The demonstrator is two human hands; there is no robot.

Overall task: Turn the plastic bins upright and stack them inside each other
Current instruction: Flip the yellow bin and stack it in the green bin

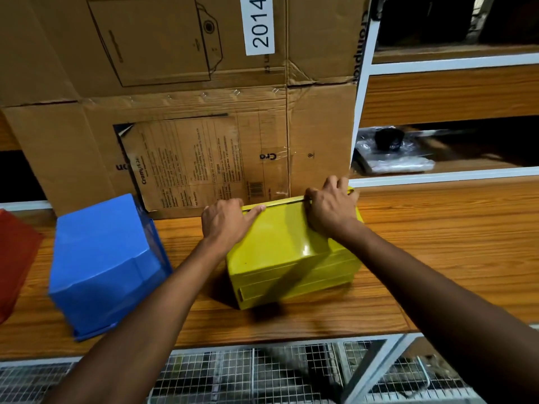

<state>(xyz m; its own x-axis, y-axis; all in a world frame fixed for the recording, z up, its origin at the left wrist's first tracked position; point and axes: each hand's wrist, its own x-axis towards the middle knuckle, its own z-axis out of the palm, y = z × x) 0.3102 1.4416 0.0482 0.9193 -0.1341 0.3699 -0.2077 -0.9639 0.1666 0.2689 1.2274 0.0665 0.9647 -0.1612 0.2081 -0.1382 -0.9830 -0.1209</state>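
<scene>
Status: nothing stacked yet. Three bins in view, all apparently bottom-up on the wooden shelf.

- Yellow bin: middle of the shelf, base facing up, just in front of the cardboard box. My left hand and right hand both grip its far edge, fingers curled over it and the left thumb lying along the edge. I read this as the start of the first flip.
- Blue bin: to the left, apart from the yellow one, untouched.
- Red bin: cut off at the left edge of view; its orientation is a guess.

Left to do: turn all three over, then nest them.

Materials: the bins are moulded plastic, smooth, with tapered walls. The yellow one is glossy with a bright glare spot and a ribbed lip at its near end. The shelf has a wood-grain surface, and the box is creased.
</scene>
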